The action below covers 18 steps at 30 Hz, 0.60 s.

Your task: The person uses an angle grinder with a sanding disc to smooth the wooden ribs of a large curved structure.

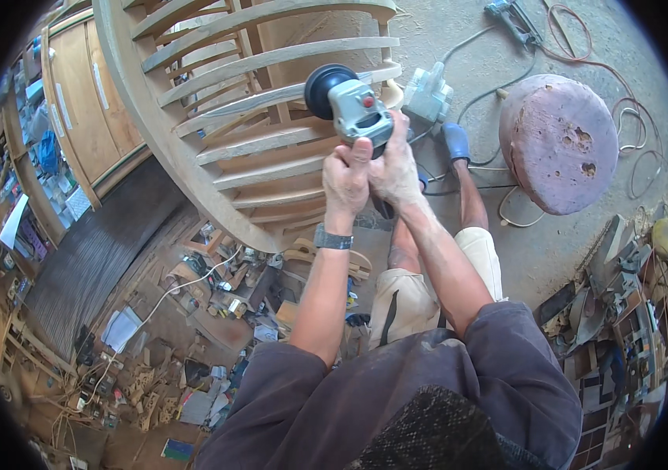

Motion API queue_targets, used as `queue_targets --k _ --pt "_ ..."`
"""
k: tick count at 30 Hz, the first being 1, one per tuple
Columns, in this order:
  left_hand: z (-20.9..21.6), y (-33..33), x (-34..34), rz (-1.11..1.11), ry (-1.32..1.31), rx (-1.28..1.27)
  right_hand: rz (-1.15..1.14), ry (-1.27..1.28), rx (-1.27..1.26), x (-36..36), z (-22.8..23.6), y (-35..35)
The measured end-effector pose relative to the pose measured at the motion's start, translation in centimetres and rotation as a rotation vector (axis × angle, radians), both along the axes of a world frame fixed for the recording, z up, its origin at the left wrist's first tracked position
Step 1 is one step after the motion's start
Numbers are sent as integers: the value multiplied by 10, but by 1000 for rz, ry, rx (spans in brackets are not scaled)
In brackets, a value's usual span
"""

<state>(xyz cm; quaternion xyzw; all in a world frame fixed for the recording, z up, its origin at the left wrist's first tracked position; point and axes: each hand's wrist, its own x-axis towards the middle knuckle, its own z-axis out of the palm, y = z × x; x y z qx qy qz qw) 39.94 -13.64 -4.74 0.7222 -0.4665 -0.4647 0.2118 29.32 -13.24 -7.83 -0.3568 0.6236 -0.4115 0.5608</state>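
Observation:
Both my hands are closed round a grey angle grinder [352, 104] with a red button and a round black backing pad. My left hand [345, 178], with a dark watch on its wrist, wraps the near left side of the body. My right hand [396, 168] grips the right side, close against the left. The grinder is over a curved wooden frame [228, 207] with several bowed slats. Its black pad overlaps the slats in the view; I cannot tell whether it touches them. My palms hide the lower part of the grinder.
A round, pinkish padded stool [557, 145] with worn holes stands to the right. Beyond it lie a blue-grey power tool [515, 22] and looping cables. A pale plastic-wrapped block [428, 92] is near my foot. Scrap [612, 313] piles up right; clutter [161, 392] covers the lower left.

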Motion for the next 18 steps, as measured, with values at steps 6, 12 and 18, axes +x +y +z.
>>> queue_targets --k 6,12,18 --pt "-15 -6 -35 0 -26 18 -44 32 60 -31 -17 0" --pt "-22 -2 -51 -11 -89 42 -64 50 137 -41 -31 7" --pt "-10 5 -5 113 114 -61 51 26 42 -3 4 -4"
